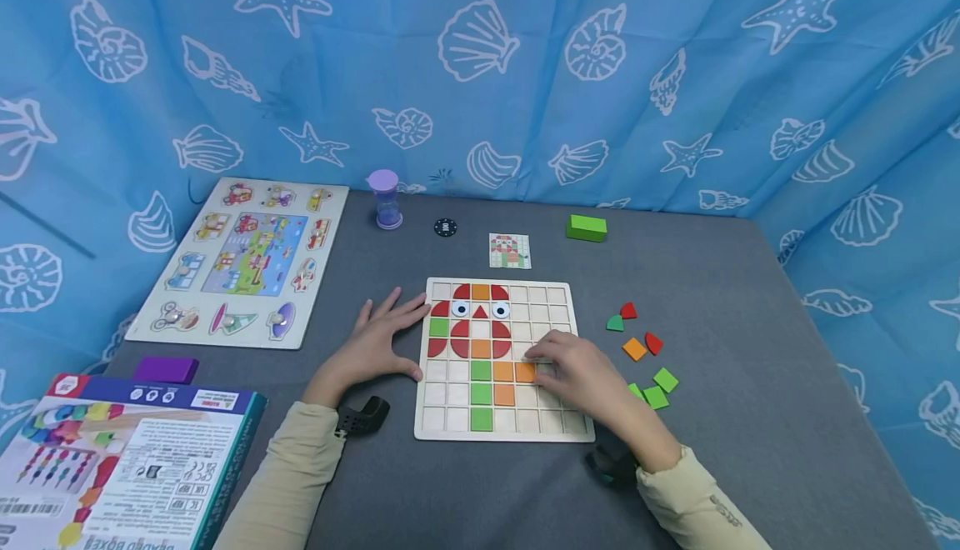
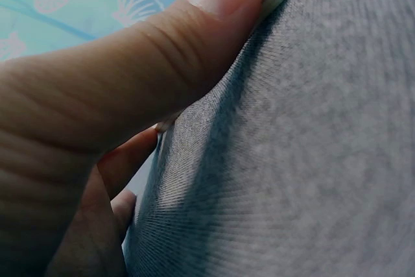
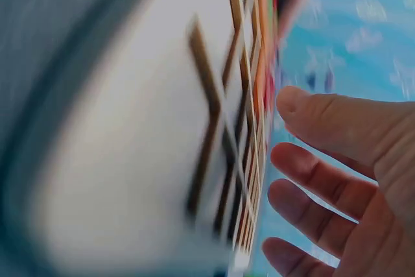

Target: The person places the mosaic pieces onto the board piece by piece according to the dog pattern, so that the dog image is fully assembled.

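A gridded board (image 1: 558,423), partly filled with coloured pieces (image 1: 482,395), is placed on the grey surface (image 1: 757,325) at the centre of the frame. The hands are held well apart. The board's left edge is touched by the left hand (image 1: 371,350), its fingers spread. The right hand (image 1: 577,371) is held over the board's right half with loosely bent fingers, just beside an orange tile (image 1: 525,373); whether the tile is touched cannot be told. Loose pieces (image 1: 656,398) are scattered right of centre. A small picture card (image 1: 509,251) is laid above the board, and a box (image 1: 127,458) is seen at lower left.
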Available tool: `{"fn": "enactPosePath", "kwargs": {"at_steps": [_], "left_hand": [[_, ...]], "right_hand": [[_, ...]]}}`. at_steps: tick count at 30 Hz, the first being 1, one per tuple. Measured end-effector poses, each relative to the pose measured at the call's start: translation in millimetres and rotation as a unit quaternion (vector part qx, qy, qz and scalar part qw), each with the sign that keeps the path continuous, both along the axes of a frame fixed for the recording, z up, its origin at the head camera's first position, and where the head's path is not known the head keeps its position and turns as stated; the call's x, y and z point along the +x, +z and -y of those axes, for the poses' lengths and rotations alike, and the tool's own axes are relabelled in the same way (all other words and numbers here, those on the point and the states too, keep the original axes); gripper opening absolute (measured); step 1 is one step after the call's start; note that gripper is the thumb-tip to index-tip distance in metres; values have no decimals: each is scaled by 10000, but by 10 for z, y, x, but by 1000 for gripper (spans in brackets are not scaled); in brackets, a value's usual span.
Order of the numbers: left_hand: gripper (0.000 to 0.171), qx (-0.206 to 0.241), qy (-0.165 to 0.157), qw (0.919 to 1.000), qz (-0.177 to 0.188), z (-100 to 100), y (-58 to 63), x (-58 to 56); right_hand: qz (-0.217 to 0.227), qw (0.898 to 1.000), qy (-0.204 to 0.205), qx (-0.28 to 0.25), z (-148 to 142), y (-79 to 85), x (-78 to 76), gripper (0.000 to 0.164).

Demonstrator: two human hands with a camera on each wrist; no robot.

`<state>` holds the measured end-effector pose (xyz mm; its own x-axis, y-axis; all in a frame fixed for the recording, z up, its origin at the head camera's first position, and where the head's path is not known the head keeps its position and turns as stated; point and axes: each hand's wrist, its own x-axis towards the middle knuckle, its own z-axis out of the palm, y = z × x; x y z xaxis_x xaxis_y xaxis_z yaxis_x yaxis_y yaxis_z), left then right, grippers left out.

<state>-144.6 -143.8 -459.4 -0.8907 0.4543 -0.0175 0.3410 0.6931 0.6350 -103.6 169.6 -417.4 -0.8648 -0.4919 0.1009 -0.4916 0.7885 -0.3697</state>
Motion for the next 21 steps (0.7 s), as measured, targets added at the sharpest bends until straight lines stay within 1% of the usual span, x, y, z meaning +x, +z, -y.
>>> {"fn": "enactPosePath", "kwargs": {"at_steps": [3,5,7,9,12,13,15,16,18,21], "left_hand": [[103,-10,-39,10000,-3,-10,-11,-7],[103,5,-62,10000,-17,-17,-20,-14],[102,7,-64,10000,-12,-22,-28,-22],[102,29,-58,10000,-5,-19,-31,-26],[102,-23,-22,10000,43,-9,-27,-26],[102,-45,-14,10000,53,-6,-24,-24],[102,-72,3,9999,79,-1,-17,-18],[102,-72,8,9999,84,0,-12,-14],[102,-62,12,9999,88,2,-4,-6],[102,-57,13,10000,78,4,6,0]], "right_hand": [[-123,9987,-449,-192,-215,9,-3,27],[-259,9963,-804,-173,-395,8,-5,30],[-400,9926,-1148,-12,-573,1,-11,31],[-417,9876,-1494,243,-725,-2,-16,31],[-484,9800,-1826,628,-918,-62,-28,34],[-447,9781,-1914,683,-954,-68,-25,34],[-508,9741,-2043,820,-1013,-104,-28,34],[-536,9734,-2078,807,-1027,-110,-25,34],[-455,9700,-2234,847,-1022,-97,-19,31],[-156,9669,-2410,827,-1007,-71,-26,28]]}}
